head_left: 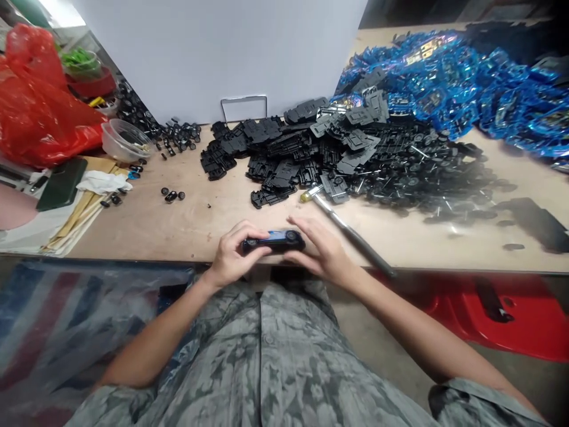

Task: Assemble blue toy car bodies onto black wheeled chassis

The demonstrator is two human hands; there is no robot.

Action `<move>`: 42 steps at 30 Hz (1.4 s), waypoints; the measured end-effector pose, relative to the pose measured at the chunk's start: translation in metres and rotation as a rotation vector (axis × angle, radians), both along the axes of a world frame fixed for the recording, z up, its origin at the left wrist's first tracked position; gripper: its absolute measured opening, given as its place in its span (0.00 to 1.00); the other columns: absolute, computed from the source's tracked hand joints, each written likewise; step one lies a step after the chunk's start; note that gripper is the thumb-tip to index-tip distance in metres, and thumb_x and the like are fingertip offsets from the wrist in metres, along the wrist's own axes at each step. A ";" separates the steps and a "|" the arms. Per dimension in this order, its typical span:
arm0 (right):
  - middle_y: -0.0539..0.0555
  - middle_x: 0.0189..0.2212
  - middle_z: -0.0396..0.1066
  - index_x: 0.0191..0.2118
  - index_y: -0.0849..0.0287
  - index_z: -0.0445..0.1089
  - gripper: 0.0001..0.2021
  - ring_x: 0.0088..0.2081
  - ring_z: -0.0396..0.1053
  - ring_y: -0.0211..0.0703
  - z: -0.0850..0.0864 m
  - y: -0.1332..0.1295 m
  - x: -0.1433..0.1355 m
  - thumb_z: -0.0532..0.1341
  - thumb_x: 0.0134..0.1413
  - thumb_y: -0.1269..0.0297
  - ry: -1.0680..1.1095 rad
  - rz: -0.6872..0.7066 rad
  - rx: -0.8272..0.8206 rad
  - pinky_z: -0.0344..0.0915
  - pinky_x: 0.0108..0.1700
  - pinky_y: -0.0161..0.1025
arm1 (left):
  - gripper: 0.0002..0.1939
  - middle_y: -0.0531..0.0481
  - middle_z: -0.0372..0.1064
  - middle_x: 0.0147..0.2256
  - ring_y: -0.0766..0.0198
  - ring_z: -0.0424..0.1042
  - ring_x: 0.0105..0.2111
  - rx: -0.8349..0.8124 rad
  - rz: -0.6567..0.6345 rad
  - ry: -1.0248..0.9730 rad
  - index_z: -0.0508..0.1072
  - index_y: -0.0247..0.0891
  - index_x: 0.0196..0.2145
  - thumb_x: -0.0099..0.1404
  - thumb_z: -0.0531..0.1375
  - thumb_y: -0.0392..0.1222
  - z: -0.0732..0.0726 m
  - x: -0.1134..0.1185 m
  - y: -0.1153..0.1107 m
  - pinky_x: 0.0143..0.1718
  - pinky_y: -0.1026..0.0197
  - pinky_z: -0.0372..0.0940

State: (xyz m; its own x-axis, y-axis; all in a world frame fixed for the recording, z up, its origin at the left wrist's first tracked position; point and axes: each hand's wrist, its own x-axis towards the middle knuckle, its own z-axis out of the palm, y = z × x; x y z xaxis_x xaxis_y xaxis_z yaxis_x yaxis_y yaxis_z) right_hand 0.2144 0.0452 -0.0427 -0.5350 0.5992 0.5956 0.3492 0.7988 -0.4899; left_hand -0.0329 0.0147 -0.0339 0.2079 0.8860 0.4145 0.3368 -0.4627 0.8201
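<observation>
A small toy car (278,239), dark with a blue part and black wheels, is at the table's front edge in front of me. My left hand (235,252) has its fingers and thumb closed on the car's left end. Around the right end, my right hand (324,249) is spread, thumb apart from the fingers; whether it touches the car I cannot tell. Beyond the right hand lies a hammer (351,231) with a yellowish tip and a long metal handle. A heap of black plastic car bases (284,172) lies just past the hands.
Wheels on axles (418,172) pile up at right, with shiny blue car bodies (444,83) behind. A white panel (231,53) stands at the back. On the left are a red plastic bag (40,107), a clear tub (124,141) and a dark phone-like object (62,184). A red stool (528,314) is below right.
</observation>
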 end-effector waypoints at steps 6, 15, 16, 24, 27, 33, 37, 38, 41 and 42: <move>0.56 0.38 0.78 0.51 0.60 0.72 0.12 0.36 0.76 0.43 0.004 -0.002 -0.007 0.65 0.64 0.63 0.068 0.049 -0.230 0.75 0.39 0.39 | 0.13 0.45 0.72 0.41 0.60 0.75 0.41 0.057 -0.033 0.166 0.78 0.39 0.47 0.63 0.68 0.37 0.004 -0.001 -0.003 0.45 0.57 0.73; 0.60 0.46 0.78 0.59 0.57 0.69 0.19 0.46 0.78 0.46 -0.002 -0.006 -0.007 0.65 0.65 0.66 0.168 0.086 -0.218 0.77 0.47 0.43 | 0.21 0.42 0.76 0.48 0.58 0.78 0.48 0.045 -0.133 0.079 0.78 0.43 0.55 0.65 0.67 0.34 -0.001 0.001 -0.001 0.50 0.57 0.74; 0.61 0.48 0.78 0.59 0.56 0.69 0.18 0.48 0.78 0.46 -0.002 -0.006 -0.007 0.63 0.66 0.68 0.169 0.115 -0.190 0.77 0.48 0.43 | 0.20 0.42 0.77 0.48 0.58 0.78 0.48 0.051 -0.130 0.071 0.78 0.43 0.55 0.65 0.67 0.33 -0.001 0.002 -0.001 0.50 0.58 0.75; 0.62 0.46 0.77 0.55 0.57 0.73 0.14 0.46 0.77 0.47 0.005 -0.005 -0.009 0.59 0.66 0.71 0.117 0.166 -0.116 0.77 0.44 0.44 | 0.18 0.42 0.78 0.45 0.58 0.79 0.45 0.030 -0.119 0.071 0.81 0.41 0.51 0.63 0.69 0.35 0.003 0.004 0.001 0.48 0.57 0.75; 0.60 0.44 0.79 0.57 0.58 0.71 0.16 0.44 0.79 0.46 0.007 -0.007 -0.011 0.63 0.65 0.67 0.163 0.109 -0.259 0.78 0.45 0.43 | 0.17 0.42 0.78 0.45 0.58 0.79 0.45 0.039 -0.104 0.047 0.81 0.41 0.50 0.63 0.69 0.35 0.001 0.005 0.001 0.48 0.57 0.75; 0.58 0.39 0.80 0.51 0.59 0.73 0.10 0.39 0.79 0.44 0.007 -0.016 -0.018 0.62 0.66 0.66 0.171 0.006 -0.330 0.76 0.43 0.39 | 0.18 0.43 0.78 0.46 0.59 0.79 0.45 0.050 -0.103 0.010 0.81 0.42 0.51 0.63 0.68 0.33 -0.005 0.008 -0.001 0.48 0.58 0.75; 0.57 0.38 0.79 0.50 0.59 0.73 0.09 0.38 0.77 0.45 0.004 -0.022 -0.025 0.60 0.67 0.67 0.228 -0.071 -0.294 0.75 0.42 0.40 | 0.19 0.43 0.78 0.47 0.59 0.79 0.45 0.071 -0.083 0.031 0.80 0.44 0.52 0.64 0.68 0.33 -0.008 0.008 0.000 0.48 0.58 0.75; 0.57 0.38 0.79 0.50 0.58 0.73 0.10 0.38 0.77 0.45 0.003 -0.023 -0.026 0.60 0.67 0.67 0.237 -0.078 -0.286 0.74 0.42 0.40 | 0.19 0.43 0.78 0.46 0.59 0.79 0.45 0.074 -0.086 0.035 0.80 0.43 0.52 0.64 0.68 0.34 -0.007 0.007 0.000 0.48 0.58 0.75; 0.58 0.39 0.79 0.51 0.58 0.73 0.10 0.39 0.78 0.46 0.002 -0.024 -0.026 0.60 0.67 0.67 0.236 -0.084 -0.276 0.75 0.43 0.41 | 0.20 0.42 0.77 0.47 0.58 0.78 0.47 0.031 -0.143 0.064 0.79 0.43 0.55 0.65 0.66 0.34 -0.002 0.002 0.001 0.50 0.56 0.75; 0.58 0.39 0.79 0.51 0.58 0.73 0.10 0.39 0.78 0.46 0.002 -0.024 -0.026 0.60 0.67 0.68 0.231 -0.084 -0.276 0.75 0.43 0.41 | 0.21 0.41 0.77 0.48 0.57 0.78 0.48 0.014 -0.165 0.074 0.78 0.43 0.56 0.66 0.66 0.34 -0.001 0.000 0.002 0.51 0.55 0.75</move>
State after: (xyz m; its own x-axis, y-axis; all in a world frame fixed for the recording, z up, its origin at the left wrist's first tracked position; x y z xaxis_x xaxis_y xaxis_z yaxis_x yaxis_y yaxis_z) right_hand 0.1883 0.0212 -0.0407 -0.3472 0.7903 0.5048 0.2632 0.5988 -0.7564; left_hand -0.0330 0.0162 -0.0346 0.3808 0.8313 0.4049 0.3144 -0.5282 0.7888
